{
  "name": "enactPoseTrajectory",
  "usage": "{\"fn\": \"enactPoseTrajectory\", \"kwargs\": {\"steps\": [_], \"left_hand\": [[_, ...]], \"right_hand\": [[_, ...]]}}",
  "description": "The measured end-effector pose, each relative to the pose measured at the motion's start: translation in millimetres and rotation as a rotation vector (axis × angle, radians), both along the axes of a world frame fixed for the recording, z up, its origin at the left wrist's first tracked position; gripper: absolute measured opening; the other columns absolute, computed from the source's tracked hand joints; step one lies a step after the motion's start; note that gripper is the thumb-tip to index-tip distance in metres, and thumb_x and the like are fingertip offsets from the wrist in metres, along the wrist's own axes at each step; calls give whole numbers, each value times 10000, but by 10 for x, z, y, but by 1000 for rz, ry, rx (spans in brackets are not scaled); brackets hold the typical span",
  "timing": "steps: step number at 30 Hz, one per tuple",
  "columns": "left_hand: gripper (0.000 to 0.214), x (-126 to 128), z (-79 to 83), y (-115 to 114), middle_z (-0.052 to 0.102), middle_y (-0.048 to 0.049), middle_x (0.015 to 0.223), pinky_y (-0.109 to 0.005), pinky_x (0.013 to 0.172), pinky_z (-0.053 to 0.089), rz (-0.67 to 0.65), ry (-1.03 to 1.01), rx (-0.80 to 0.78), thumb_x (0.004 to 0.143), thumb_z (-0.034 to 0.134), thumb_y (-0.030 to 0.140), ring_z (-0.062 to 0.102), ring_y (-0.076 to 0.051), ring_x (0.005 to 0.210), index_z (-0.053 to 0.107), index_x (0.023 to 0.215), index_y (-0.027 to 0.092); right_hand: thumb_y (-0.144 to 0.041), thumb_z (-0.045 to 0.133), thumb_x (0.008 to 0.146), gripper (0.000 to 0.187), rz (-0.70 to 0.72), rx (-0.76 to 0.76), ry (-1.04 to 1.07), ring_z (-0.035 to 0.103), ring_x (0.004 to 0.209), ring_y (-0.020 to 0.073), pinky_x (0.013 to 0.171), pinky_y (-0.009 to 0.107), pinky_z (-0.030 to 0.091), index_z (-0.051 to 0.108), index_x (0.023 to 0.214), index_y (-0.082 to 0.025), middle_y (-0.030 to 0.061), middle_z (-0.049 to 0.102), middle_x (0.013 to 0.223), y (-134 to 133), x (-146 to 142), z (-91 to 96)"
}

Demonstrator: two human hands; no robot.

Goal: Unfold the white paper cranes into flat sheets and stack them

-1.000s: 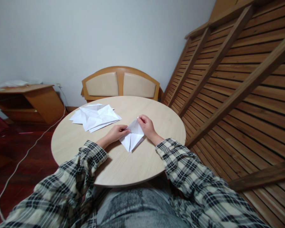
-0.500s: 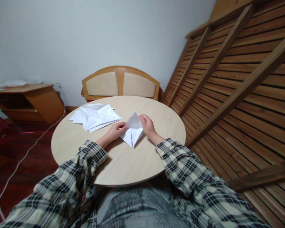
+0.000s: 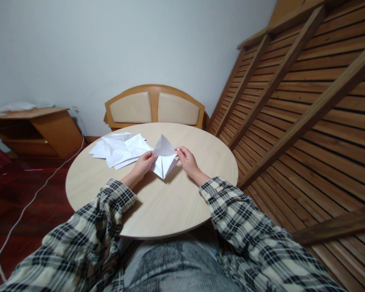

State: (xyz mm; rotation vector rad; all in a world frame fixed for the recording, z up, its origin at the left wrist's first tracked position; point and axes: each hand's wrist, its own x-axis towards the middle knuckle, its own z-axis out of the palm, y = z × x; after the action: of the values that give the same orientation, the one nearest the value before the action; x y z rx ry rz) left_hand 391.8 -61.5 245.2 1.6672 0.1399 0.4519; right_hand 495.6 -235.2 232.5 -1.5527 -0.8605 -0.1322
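A folded sheet of white paper (image 3: 163, 160) is held over the middle of the table, one point toward the wall and another toward me. My left hand (image 3: 145, 163) pinches its left corner, thumb on top. At the right corner, my right hand (image 3: 187, 159) has its thumb and forefinger closed on the edge of the paper. A slit runs down the centre of the near half, and the far half stands up as a triangular flap. Just beyond my left hand lies a pile of creased white paper sheets (image 3: 121, 148).
The round pale table (image 3: 182, 211) has a wooden headboard with cream panels (image 3: 134, 108) behind it. Slatted wooden boards (image 3: 292, 121) lean along the right. To the left stand a low wooden desk (image 3: 53, 129) and a white cable (image 3: 42, 187) on the dark red floor.
The folded paper has shifted left and slightly away from me. My left hand has moved left with it, while my right hand now grips its right corner with the fingers more curled.
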Motion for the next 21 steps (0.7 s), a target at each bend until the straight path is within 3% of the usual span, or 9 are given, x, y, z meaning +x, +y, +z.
{"fn": "enactPoseTrajectory", "kwargs": {"steps": [10, 21], "left_hand": [[191, 24, -33, 9, 626, -45, 761, -268, 553, 384, -25, 10, -66, 749, 654, 304, 535, -133, 617, 643, 851, 143], [209, 4, -46, -1, 623, -57, 737, -249, 514, 343, -77, 28, -74, 752, 680, 318, 496, -116, 579, 663, 827, 124]], "right_hand": [[-295, 461, 930, 145, 30, -85, -21, 582, 884, 171, 813, 327, 470, 586, 955, -225, 42, 620, 937, 24, 52, -56], [-425, 484, 926, 228, 181, -103, 14, 571, 910, 185, 852, 346, 447, 598, 921, -227, 47, 620, 948, 42, 25, -59]]}}
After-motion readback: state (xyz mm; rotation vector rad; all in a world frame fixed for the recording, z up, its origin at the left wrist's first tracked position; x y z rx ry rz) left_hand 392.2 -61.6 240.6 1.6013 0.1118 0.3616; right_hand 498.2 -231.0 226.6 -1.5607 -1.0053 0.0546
